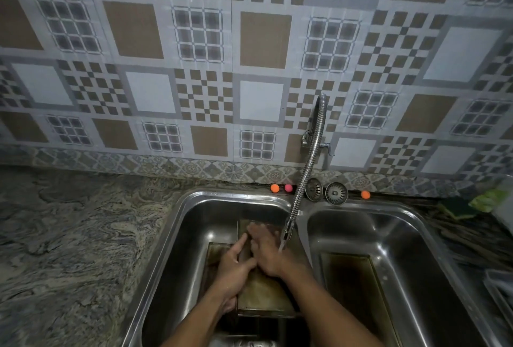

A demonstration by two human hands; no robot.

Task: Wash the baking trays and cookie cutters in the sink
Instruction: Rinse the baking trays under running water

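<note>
1. Left basin point(177, 249) of the steel double sink, at 6 o'clock in the view: holds a brownish baking tray point(263, 296), long side running toward 12 o'clock.
2. Under it, showing at its 9 o'clock side: part of a second tray point(218, 249), dark and stained, lower in the same basin.
3. Right basin point(416, 249), at 4 o'clock: holds a third tray point(352, 285), flat on the bottom, dark inside, well apart from both hands.
4. Tap hose point(308, 163) of ribbed metal, coming down from the tiled wall point(263, 41), nozzle above the baking tray's 2 o'clock corner; water point(282, 245) running onto the tray just beside the right hand.
5. On the sink's back rim at 12 o'clock: two round strainers point(336, 193) side by side, three small balls point(274, 188) near them.
6. Left hand point(233, 266): on the baking tray's 9 o'clock edge, fingers curled round that edge and gripping it, forefinger stretched along it toward 12 o'clock.
7. Right hand point(266, 252): palm down, flat on the tray's upper face, fingers straight and pointing to 12 o'clock, blurred at the tips, gripping nothing.
8. Both forearms entering from 6 o'clock, meeting over the tray.
9. Desk point(69, 235) of swirled grey stone at 9 o'clock of the sink; green sponge point(458, 208) on it at 3 o'clock.
</note>
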